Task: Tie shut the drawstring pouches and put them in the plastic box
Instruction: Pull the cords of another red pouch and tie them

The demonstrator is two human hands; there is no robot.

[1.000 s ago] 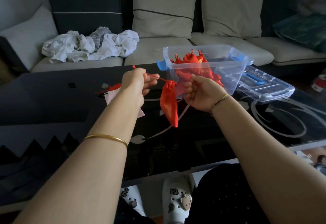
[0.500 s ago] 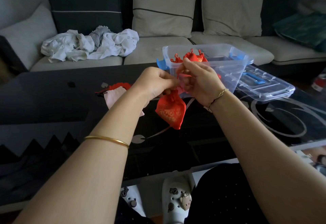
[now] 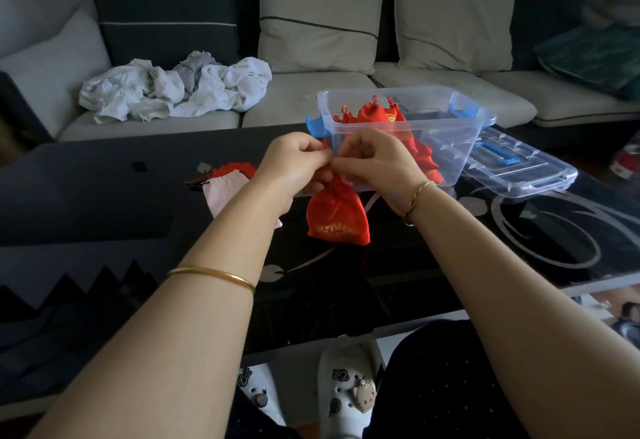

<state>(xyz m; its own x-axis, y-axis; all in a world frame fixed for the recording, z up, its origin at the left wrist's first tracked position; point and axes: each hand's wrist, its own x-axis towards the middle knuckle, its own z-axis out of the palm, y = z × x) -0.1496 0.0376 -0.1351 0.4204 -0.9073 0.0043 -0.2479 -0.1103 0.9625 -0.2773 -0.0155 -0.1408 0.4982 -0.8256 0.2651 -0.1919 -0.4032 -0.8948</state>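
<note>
A red drawstring pouch (image 3: 337, 215) with gold print hangs above the black table, its neck gathered tight. My left hand (image 3: 294, 161) and my right hand (image 3: 372, 158) meet at its top, fingertips pinching the drawstring cords. Just behind them stands the clear plastic box (image 3: 446, 148) with blue latches, holding several red pouches (image 3: 377, 115). To the left on the table lie a pale pink pouch (image 3: 221, 193) and another red pouch (image 3: 230, 170), partly hidden by my left wrist.
The box's clear lid (image 3: 519, 170) lies flat on the table, right of the box. The glass table (image 3: 86, 196) is black with silver swirls. Behind it runs a sofa with cushions and a heap of white laundry (image 3: 173, 87). My white clogs show under the table's near edge.
My hands, spread apart pulling the cords a second ago, have come together over the pouch's neck. The pouch swung from edge-on to face-on and now hangs lower.
</note>
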